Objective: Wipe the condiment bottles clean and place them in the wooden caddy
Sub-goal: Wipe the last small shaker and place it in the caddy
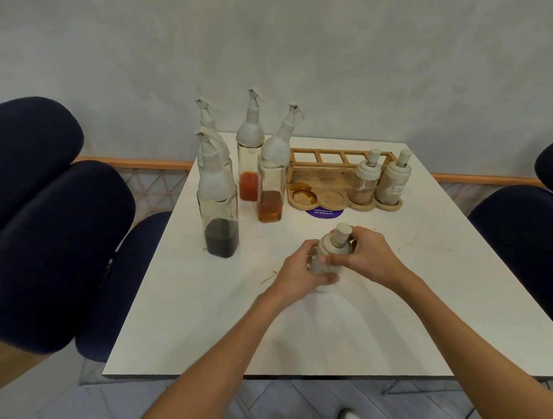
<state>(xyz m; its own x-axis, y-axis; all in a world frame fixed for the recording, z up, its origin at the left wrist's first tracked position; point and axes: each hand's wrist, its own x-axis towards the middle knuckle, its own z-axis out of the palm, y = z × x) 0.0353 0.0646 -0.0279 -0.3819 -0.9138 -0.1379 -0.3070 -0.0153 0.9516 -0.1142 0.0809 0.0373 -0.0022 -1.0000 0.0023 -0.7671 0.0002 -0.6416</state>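
Small shaker point(334, 248) sits at frame centre with both hands wrapped round it. My left hand point(297, 273) grips the body and my right hand point(372, 253) curls round the shoulder. Plan: right turns, left rubs, base included. Then into a free round slot at the left end of the wooden caddy point(331, 196); one slot looks stained.

We're in what looks like an eatery's dining area: a white table point(397, 299) set against a plain wall point(294, 52), padded navy chairs point(51, 248) on both sides, and a cluster of shared sauce bottles point(219, 217) beside a wooden caddy point(339, 150) with two shakers point(366, 178) slotted in. A purple sticker point(324, 213) on the tabletop reads "Let's keep our…", house-notice style, and orange smears point(268, 277) mark the surface
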